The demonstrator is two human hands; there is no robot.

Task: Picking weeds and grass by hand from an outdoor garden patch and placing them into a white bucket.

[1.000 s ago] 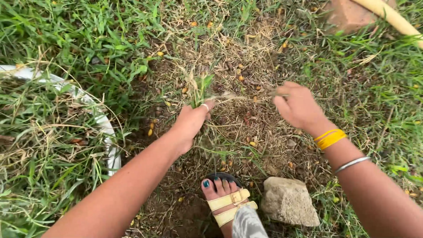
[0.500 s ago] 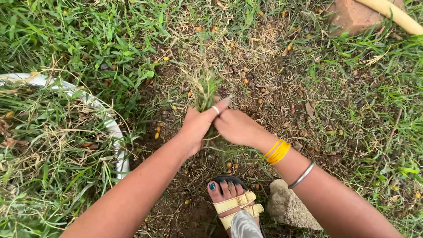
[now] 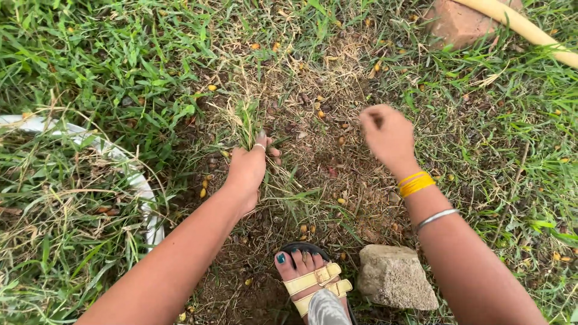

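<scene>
Currently, head view, the only one: my left hand (image 3: 247, 168) is down at ground level, fingers closed around the base of a small grass tuft (image 3: 245, 123). The tuft stands up and away from me, straight ahead of the knuckles, so its long axis runs roughly from my wrist toward the top of the view, tilted a little left. Blades are part green, part dry straw. A ring shows on one finger of this hand.

My right hand (image 3: 385, 132) is off the ground, well apart from the left, loosely curled. I cannot tell whether anything is pinched in it; no blade shows clearly between the fingers. Yellow bangles (image 3: 416, 183) and a metal bangle (image 3: 436, 218) sit on that wrist.

Relation noted: the tuft lies to the left of the right hand, across a bare patch of soil and dry stalks (image 3: 319, 138) scattered with small yellow-orange seeds. The left hand is already on the tuft; the right is the farther one.

Surroundings: a white basin rim (image 3: 141, 180) curves through the grass at my left, heaped with cut grass. My sandalled foot (image 3: 310, 277) is below, just beside a grey stone (image 3: 394, 277). A reddish brick (image 3: 454, 24) and a yellow hose (image 3: 524, 27) lie at the upper right, far from both hands.
</scene>
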